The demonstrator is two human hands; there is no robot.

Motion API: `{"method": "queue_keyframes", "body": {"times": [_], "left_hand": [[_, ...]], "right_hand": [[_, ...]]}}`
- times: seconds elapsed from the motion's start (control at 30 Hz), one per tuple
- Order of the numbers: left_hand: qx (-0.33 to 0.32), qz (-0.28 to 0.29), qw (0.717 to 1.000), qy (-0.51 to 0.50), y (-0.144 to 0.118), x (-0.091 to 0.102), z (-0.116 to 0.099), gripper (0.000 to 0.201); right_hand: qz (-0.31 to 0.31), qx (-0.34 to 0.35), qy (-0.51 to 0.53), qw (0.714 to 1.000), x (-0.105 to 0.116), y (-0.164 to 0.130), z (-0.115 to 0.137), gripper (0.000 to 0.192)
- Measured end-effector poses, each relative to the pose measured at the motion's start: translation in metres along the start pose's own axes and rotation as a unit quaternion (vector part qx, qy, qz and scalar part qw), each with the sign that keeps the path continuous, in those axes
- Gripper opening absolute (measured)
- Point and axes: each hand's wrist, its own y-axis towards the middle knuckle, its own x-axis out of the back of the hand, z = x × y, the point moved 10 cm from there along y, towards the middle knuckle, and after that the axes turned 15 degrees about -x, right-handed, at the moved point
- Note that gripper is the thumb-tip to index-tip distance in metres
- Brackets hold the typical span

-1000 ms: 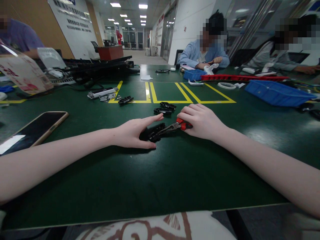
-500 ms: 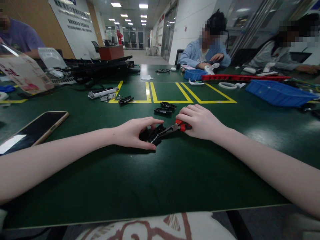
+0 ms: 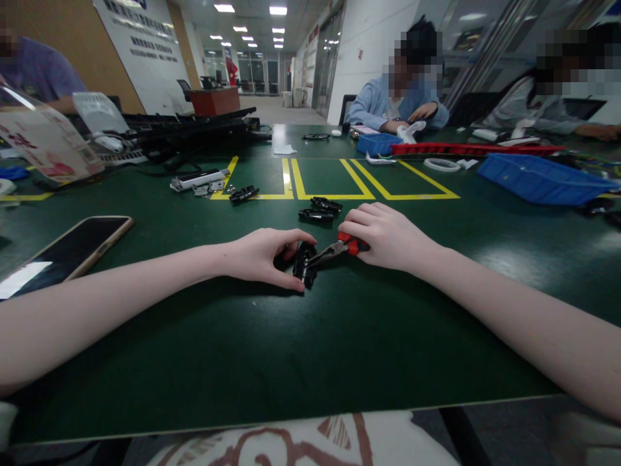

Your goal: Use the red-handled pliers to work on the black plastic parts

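Note:
My left hand grips a small black plastic part between thumb and fingers, low over the green table. My right hand is wrapped round the red handles of the pliers. The metal jaws of the pliers point left and touch the black part; whether they clamp it I cannot tell. Just beyond, two similar black parts lie side by side on the table. Another black part lies farther left, by the yellow tape.
A phone lies left of my left forearm. Metal pieces and a white-and-black strip sit beyond it. Yellow tape outlines mark the table. A blue bin and a white tape roll are at right. Several people sit around the table.
The black part has turned more upright in my left hand, whose fingertips now close on its ends. The pliers have shifted slightly left with my right hand.

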Motion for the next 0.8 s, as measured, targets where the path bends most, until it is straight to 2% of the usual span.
{"method": "queue_keyframes", "body": {"times": [0.13,0.27,0.33,0.57,0.7,0.8], "left_hand": [[-0.002,-0.023,0.999,0.025,-0.003,0.002,-0.002,0.076],[-0.012,-0.066,0.996,0.062,-0.006,0.007,-0.008,0.074],[-0.006,-0.068,0.995,0.066,-0.007,0.006,-0.008,0.073],[0.031,-0.058,0.993,0.100,-0.009,0.004,-0.007,0.071],[0.029,-0.052,0.992,0.115,-0.009,0.001,-0.009,0.075],[0.023,-0.055,0.992,0.109,-0.009,0.001,-0.009,0.069]], "right_hand": [[-0.004,-0.036,0.032,0.999,-0.001,-0.001,-0.006,0.018],[0.010,-0.118,0.131,0.984,-0.003,-0.002,-0.018,0.011],[0.015,-0.133,0.158,0.978,-0.002,-0.003,-0.017,0.010],[0.028,-0.098,0.139,0.985,0.002,-0.003,-0.001,0.045],[0.022,-0.086,0.110,0.990,-0.001,-0.004,-0.001,0.050],[0.016,-0.077,0.093,0.993,-0.001,-0.005,0.001,0.049]]}}
